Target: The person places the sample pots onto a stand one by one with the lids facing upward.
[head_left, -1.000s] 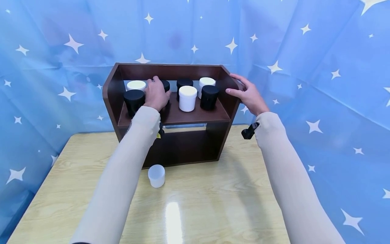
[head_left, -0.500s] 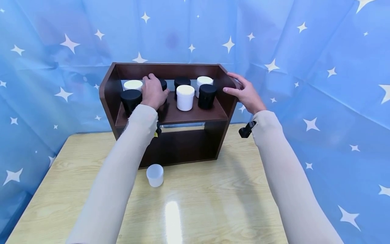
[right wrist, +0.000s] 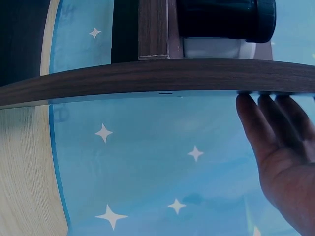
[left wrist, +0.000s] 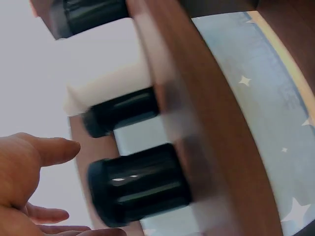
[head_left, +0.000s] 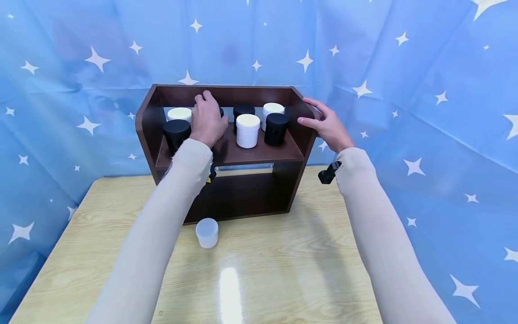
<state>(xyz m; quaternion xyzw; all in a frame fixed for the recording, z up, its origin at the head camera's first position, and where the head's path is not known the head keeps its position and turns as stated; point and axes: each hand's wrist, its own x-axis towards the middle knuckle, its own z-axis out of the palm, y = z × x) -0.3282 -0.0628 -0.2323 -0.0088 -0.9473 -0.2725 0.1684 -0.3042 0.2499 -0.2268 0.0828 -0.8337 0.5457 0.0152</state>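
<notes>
A dark brown two-tier shelf stands on the table, with black and white lidded jars on its upper level. My left hand is over a black jar at the left middle, mostly hidden behind the hand in the head view. In the left wrist view the thumb is spread away from this jar, and other fingertips lie by its lid end. The right hand holds the shelf's right side panel, thumb across its front edge and fingers against the outer face.
On the upper level are a white jar and a black jar at the right, and a black jar at the left. A translucent cup stands on the table before the shelf. A blue star-patterned curtain hangs behind.
My left hand has shifted slightly to the right over the jar, covering more of it. The right hand keeps its place on the side panel.
</notes>
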